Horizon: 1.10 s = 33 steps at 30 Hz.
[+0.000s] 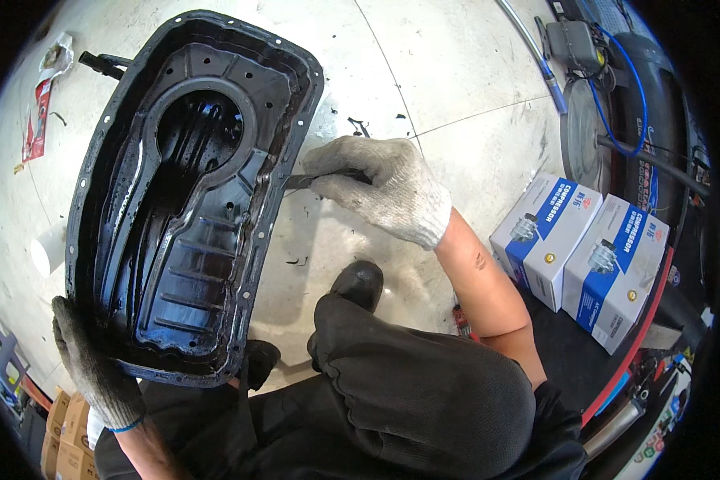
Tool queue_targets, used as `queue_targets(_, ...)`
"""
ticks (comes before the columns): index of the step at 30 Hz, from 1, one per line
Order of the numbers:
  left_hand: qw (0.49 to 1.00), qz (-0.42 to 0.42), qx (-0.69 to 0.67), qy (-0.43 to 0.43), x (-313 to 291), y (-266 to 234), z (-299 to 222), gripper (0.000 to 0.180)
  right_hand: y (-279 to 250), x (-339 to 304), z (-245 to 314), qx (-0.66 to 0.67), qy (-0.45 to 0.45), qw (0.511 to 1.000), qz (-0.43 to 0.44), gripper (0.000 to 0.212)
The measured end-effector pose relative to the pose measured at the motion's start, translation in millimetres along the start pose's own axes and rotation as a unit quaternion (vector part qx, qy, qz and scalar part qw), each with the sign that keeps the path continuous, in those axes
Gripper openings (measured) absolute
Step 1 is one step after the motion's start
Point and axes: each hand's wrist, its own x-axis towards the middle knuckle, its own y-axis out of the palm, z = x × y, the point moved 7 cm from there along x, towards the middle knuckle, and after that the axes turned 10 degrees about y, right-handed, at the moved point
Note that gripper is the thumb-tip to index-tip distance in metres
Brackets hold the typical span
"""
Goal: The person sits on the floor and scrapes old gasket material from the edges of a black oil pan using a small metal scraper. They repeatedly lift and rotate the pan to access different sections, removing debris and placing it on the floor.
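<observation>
A large black oil pan (204, 300), wet with oil inside, is tilted open side up in front of me. Bolt holes run along its flange, and a round recess lies in its far half. My left hand (96, 372), in a dirty knit glove, grips the pan's near left corner; part of its fingers is hidden behind the wall. My right hand (380, 188), gloved too, is closed on a thin dark scraper-like blade (299, 182). The blade's tip meets the pan's right flange; most of its handle is inside my fist.
Black scraps (360, 126) litter the pale tiled floor. Two white-and-blue boxes (546, 232) stand at right on a dark red-edged surface. Behind them is a machine with a blue hose (642, 88). A red-and-white packet (37, 120) lies far left, cardboard boxes (74, 432) near left.
</observation>
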Motion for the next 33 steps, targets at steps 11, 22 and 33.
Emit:
queue_targets(11,1.0,0.011,0.021,-0.008,-1.1,-0.4,-4.2,0.074,4.6,3.5,18.3,-0.066,0.031,0.997,0.013,0.023)
queue_targets(22,0.995,0.061,-0.075,0.009,14.9,-5.3,10.9,0.067,3.2,54.4,35.0,-0.112,-0.096,0.978,0.149,0.019)
queue_targets(33,0.997,0.048,-0.03,0.044,23.3,-12.7,12.1,0.069,27.1,50.0,50.4,-0.104,-0.156,0.954,0.234,0.02)
